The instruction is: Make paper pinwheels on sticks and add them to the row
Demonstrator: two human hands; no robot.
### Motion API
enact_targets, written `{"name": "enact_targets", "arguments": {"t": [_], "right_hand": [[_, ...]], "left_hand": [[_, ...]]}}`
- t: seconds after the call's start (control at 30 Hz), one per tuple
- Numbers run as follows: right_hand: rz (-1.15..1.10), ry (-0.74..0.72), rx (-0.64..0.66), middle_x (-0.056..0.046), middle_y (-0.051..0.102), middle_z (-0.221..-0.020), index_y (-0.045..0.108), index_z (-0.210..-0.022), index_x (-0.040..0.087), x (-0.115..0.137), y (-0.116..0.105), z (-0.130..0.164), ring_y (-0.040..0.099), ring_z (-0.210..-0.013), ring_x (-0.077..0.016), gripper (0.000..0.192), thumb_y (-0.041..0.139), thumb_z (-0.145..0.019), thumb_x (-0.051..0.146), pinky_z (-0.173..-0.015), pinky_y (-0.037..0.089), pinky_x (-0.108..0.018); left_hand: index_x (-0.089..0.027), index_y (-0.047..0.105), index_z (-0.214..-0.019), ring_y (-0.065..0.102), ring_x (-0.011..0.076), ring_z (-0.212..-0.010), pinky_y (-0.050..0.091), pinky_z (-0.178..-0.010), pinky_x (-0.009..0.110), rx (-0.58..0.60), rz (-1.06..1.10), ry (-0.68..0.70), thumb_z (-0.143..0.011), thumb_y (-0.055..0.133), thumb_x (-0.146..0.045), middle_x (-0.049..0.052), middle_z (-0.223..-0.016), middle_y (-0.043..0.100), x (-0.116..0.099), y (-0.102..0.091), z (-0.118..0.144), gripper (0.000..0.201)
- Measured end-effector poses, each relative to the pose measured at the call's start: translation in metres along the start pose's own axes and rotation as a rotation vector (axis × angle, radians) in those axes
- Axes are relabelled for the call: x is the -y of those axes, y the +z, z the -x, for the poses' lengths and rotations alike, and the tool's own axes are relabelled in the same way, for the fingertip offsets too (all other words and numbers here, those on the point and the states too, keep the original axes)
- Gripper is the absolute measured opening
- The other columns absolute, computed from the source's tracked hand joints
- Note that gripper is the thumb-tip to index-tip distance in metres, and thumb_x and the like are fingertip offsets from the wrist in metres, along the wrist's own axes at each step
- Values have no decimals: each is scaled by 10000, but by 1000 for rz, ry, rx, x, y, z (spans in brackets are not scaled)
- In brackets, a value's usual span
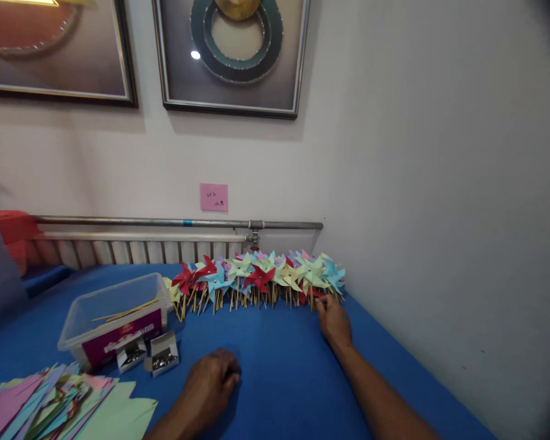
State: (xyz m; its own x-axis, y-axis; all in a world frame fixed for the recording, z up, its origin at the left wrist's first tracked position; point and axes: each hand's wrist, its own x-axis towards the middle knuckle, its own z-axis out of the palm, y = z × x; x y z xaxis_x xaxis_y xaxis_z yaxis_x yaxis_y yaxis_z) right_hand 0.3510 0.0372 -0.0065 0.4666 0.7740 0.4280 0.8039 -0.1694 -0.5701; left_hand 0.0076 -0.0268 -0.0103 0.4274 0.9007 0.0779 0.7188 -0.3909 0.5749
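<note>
Pale walls meet in a corner behind a surface (275,391) draped in blue cloth, with a radiator (137,252) and a metal pipe (293,225) running along the back under a pink note (214,197). Against that back edge stands a dense row of paper pinwheels (259,278), their sticks packed tightly side by side. At its right end the right hand (334,322) reaches in, fingers drawn narrow beside a low red pinwheel (304,299); whether they actually pinch its stick I cannot tell. The left hand (211,379) lies near the middle of the surface, fingers loosely curled, nothing visible in them. To its left are two small cartons (165,368) of shiny metal pieces, a clear plastic box (96,351) with a few sticks (128,313) inside, and a pile of coloured paper (131,412). Crowding looks like the main risk: a sideways push by the right hand could bend the paper blades or tip neighbouring pinwheels, since they overlap so closely. The cartons are open, so a careless sweep of the left forearm might spill their contents, or drag the loose top sheets off the pile.
</note>
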Motion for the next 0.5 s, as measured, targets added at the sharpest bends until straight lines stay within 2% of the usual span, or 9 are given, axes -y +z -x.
{"name": "enact_targets", "arguments": {"t": [0.1,0.17,0.23,0.3,0.4,0.5], "right_hand": [[-40,-49,-33,-78,717,-832,638,-891,207,14,-6,11,655,-792,-226,287,421,-973,376,-677,394,-297],[-90,-133,-13,-61,721,-828,626,-856,224,32,-9,28,655,-767,-211,294,437,-968,419,-703,420,-295],[-235,-277,28,-60,714,-800,620,-830,222,59,-9,53,641,-728,-208,296,457,-963,429,-688,427,-299],[-341,-397,131,-37,701,-756,619,-803,223,91,-8,85,627,-694,-186,297,469,-972,415,-668,425,-285],[-394,-570,285,-3,702,-746,632,-790,234,140,-4,135,623,-695,-158,249,511,-970,356,-662,411,-263],[-405,-654,315,-4,728,-784,647,-836,242,172,4,166,643,-744,-167,145,560,-945,282,-704,416,-271]], "left_hand": [[-201,700,-881,631,162,-874,401,-803,261,-1,-16,15,-855,533,-157,31,-942,704,-1,-1,1,175],[-204,692,-877,633,166,-875,400,-794,266,-1,-43,38,-855,527,-154,33,-953,702,-2,-2,3,175],[-206,688,-891,636,177,-883,404,-792,277,4,-90,65,-858,519,-153,45,-977,701,-4,-3,5,180],[-203,692,-925,642,194,-887,414,-793,292,8,-142,74,-865,509,-155,70,-1012,703,-6,-3,7,198],[-207,711,-996,651,213,-896,434,-790,303,15,-142,104,-897,477,-188,95,-1046,722,-8,0,8,255],[-236,748,-1031,646,241,-904,458,-755,307,-88,-51,120,-890,503,-250,88,-1016,751,-6,5,8,284]]}}
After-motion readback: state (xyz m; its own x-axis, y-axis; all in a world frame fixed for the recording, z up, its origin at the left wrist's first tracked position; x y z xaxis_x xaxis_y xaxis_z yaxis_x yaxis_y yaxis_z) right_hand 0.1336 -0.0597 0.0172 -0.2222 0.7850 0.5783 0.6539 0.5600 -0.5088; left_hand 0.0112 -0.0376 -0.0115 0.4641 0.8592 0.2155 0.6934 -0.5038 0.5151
